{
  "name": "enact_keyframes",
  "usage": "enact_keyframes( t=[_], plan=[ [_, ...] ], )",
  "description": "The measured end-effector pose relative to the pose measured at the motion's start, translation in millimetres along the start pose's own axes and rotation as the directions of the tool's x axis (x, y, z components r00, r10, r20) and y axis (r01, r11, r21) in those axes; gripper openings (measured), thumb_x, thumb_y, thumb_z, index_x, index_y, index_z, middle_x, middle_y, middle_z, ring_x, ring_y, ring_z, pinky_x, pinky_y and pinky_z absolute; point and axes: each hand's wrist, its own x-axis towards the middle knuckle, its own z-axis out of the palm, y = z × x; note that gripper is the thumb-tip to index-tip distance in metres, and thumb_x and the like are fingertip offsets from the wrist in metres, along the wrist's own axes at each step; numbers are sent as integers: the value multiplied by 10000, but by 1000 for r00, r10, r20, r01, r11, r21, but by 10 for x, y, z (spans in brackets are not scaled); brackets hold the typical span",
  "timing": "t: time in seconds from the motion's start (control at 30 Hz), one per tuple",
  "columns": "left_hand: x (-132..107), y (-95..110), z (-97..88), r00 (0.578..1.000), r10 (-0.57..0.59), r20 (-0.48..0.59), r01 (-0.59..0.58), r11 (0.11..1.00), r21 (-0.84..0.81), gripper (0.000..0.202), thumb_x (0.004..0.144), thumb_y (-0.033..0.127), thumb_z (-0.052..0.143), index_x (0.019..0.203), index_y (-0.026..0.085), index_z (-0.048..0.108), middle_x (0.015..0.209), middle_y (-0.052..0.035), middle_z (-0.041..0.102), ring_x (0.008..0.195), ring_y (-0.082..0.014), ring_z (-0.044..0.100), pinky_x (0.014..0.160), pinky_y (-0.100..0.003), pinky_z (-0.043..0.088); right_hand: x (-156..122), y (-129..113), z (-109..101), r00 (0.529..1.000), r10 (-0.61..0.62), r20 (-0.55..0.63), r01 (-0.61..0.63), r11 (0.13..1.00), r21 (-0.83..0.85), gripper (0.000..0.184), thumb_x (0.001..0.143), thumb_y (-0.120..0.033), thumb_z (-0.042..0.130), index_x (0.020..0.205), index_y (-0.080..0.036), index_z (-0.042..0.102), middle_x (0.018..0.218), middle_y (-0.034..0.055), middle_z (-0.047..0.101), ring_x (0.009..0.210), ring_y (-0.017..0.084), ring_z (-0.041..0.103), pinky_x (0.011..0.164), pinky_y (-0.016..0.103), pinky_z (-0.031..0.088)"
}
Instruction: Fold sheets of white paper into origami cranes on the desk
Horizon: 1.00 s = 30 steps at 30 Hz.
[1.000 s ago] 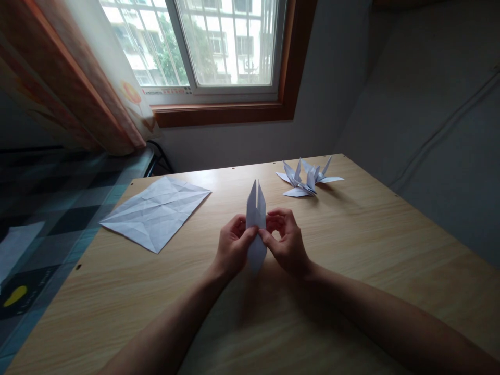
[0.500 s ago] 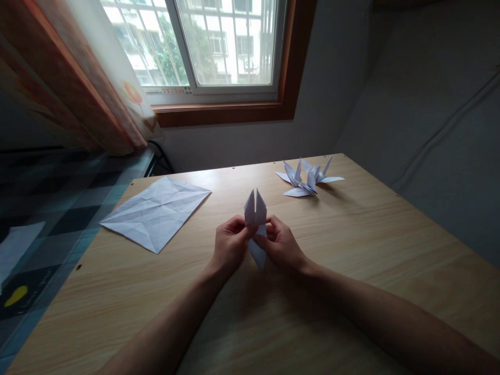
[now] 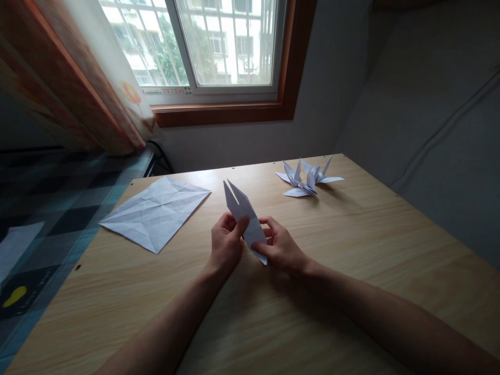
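Reaching in from the lower left and lower right, both forearms converge over the wooden table (image 3: 351,271), their wrists well apart and the hands turned inward toward each other. The left hand (image 3: 227,240) is closed in a pinch on the folded paper (image 3: 252,223), its thumb laid flat across the near face about midway along and its other fingers curled at the left edge and behind. The right hand (image 3: 284,249) grips lower down, thumb pressed on the face near the bottom end, index finger bent by the right edge; the fingertips behind the paper are hidden. Held between the two hands, the folded paper leans, its split upper end pointing away and to the left, its lower end nearer the person and to the right. A creased sheet (image 3: 156,214) lies flat to the left, and white paper cranes (image 3: 305,188) stand close together beyond the right hand
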Motion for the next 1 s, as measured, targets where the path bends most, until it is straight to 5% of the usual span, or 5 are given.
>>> enact_keyframes(
  t=[0.2, 0.33, 0.53, 0.77, 1.0],
  plan=[
    [-3, 63, 24, 996, -16, -91, 14, 1000, -21, 546, 680, 338, 790, 1107, 194, 481, 791, -18, 713, 638, -155, 660, 589, -260, 523, -7, -42, -4, 1000, 2, 6, -2, 1000, 8, 486, 724, -307, 734, 1128, -227, 477, 741, -42, 615, 475, 100, 564, 366, 180, 432],
    [-14, 60, 20, 999, 15, -30, -14, 1000, 17, 819, 719, 280, 742, 1410, 283, 301, 828, 11, 703, 588, -126, 629, 563, -241, 507, 17, -53, -55, 994, -86, -66, 89, 995, 35, 417, 800, -324, 623, 1178, -232, 474, 727, -57, 571, 472, 80, 516, 404, 187, 419],
    [-14, 10, -31, 997, -6, 76, -8, 984, 177, 219, 760, 299, 673, 891, 136, 736, 794, -46, 706, 633, -128, 595, 549, -219, 451, 64, -37, -112, 987, -152, -52, 154, 987, 49, 365, 767, -197, 554, 1132, -219, 544, 796, -16, 630, 576, 94, 533, 529, 219, 446],
    [-21, 28, -30, 991, -33, 133, 7, 982, 189, 244, 767, 293, 655, 944, 158, 756, 868, -53, 738, 714, -168, 629, 642, -261, 478, 43, -31, -129, 973, -214, -90, 213, 977, -17, 288, 738, -183, 594, 1022, -213, 622, 793, -18, 609, 551, 79, 502, 485, 197, 381],
    [-66, 49, -44, 950, -2, 311, -59, 981, 186, 438, 839, 512, 603, 1042, 149, 740, 1058, -114, 722, 959, -256, 657, 823, -327, 498, 65, 24, -148, 950, -278, -144, 268, 960, -86, 160, 785, -326, 675, 843, -179, 648, 739, 2, 633, 624, 125, 555, 563, 234, 437]
  ],
)
